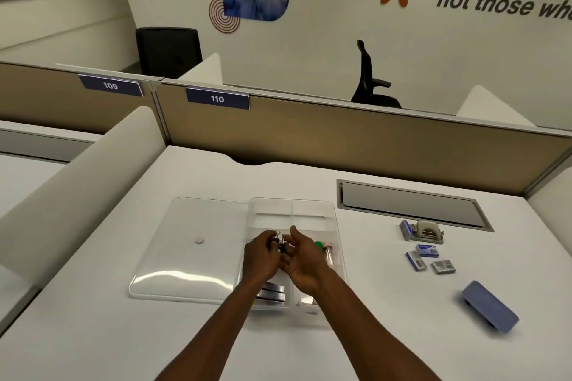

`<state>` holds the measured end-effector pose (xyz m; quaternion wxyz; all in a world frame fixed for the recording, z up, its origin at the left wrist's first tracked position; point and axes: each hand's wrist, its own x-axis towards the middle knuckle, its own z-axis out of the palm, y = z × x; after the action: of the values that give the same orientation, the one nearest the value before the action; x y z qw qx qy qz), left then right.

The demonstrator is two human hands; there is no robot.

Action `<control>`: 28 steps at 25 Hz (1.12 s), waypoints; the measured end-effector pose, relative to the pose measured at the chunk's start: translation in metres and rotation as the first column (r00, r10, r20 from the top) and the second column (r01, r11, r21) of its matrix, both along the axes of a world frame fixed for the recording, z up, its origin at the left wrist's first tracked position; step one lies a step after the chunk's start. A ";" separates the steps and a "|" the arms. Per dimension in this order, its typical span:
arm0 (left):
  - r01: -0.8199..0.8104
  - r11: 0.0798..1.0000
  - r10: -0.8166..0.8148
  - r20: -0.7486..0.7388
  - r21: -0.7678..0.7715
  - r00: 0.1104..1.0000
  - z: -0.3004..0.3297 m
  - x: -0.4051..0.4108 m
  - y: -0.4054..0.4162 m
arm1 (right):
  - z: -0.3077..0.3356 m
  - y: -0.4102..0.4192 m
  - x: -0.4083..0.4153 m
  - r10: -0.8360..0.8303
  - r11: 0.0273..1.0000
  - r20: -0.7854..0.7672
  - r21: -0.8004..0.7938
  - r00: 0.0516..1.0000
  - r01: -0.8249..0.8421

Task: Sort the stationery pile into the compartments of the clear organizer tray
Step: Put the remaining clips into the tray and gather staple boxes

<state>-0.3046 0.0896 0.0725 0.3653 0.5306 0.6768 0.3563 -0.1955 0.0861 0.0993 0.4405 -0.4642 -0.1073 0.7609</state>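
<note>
White desk (pixel 309 349) in an office cubicle, tan partition along the back edge with a 110 tag (pixel 217 98) on it.

Both our hands are over the middle of the clear tray (pixel 335 219), which sits around the desk's center. Our left hand (pixel 261 257) has its fingers curled around a small bunch of dark clips (pixel 280 241), binder clips by the look of them, though they're tiny and a bit blurry. Our right hand (pixel 301 260) is right up against them, palm turned in, thumb up and fingers loosely bent. We can't really tell if it's gripping the clips or just cupped beside them.

Inside the tray, the compartment on the right side has something green (pixel 318 245) and a clear tube-ish thing (pixel 328 254). The near compartments hold some flat silvery bits (pixel 272 292), partly hidden under our forearms. The far compartments we can't make out anything in.

Touching the tray's left side is the clear lid (pixel 185 257), lying flat, with a small pinkish disc (pixel 200 240) on it.

Off toward the right edge of the desk: a hole punch (pixel 425 230) with a stapler (pixel 405 229) next to it, then three small staple boxes (pixel 428 260) near each other, and closer to the front right corner a blue eraser block (pixel 489 306). Behind those there's a grey cable hatch (pixel 411 204) set into the desk.
</note>
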 end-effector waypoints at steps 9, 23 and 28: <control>0.317 0.947 -0.321 -0.256 -0.060 0.912 -0.017 -0.022 0.010 | -0.018 0.005 0.004 0.034 0.993 0.428 0.087 0.903 -0.079; 0.527 0.813 -0.575 -0.494 -0.249 0.652 -0.031 -0.023 0.031 | -0.042 -0.002 0.012 0.020 0.979 0.518 0.163 0.855 -0.121; 0.532 0.839 -0.537 -0.335 -0.113 0.775 -0.040 -0.022 0.034 | -0.034 -0.015 0.026 -0.051 0.975 0.416 0.218 0.908 -0.045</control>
<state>-0.3267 0.1240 0.0329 0.3268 0.7537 0.5546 0.1328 -0.1695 0.0711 0.0651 0.4576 -0.5646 -0.2828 0.6260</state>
